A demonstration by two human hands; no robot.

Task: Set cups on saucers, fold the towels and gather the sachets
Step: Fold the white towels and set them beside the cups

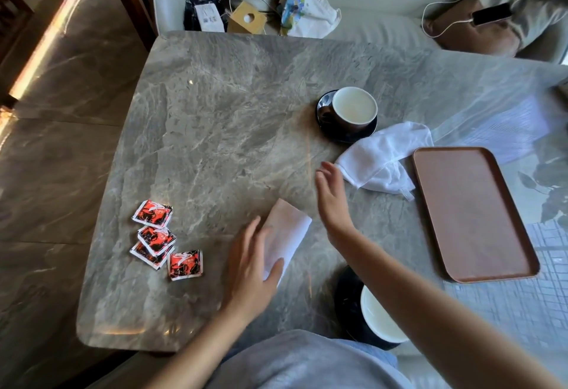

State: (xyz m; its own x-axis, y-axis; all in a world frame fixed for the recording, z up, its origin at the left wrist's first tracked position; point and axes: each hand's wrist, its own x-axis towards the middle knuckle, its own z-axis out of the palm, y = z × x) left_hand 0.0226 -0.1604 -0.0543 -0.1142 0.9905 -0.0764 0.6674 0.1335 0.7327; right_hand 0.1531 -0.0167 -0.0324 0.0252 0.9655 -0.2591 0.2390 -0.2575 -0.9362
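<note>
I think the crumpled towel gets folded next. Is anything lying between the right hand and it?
Nothing visible does. The right hand hovers open just left of the crumpled white cloth towel, with only bare grey marble table between them. The dark cup on its saucer sits behind, clear of the path.

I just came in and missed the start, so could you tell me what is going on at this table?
A person is tidying a marble table. The left hand rests flat on a folded towel, while the right hand hovers open, near a crumpled towel not yet folded. One cup already sits on its saucer; a second cup is by the near edge. Four red sachets lie loosely grouped on the left, and the brown tray holds nothing.
</note>
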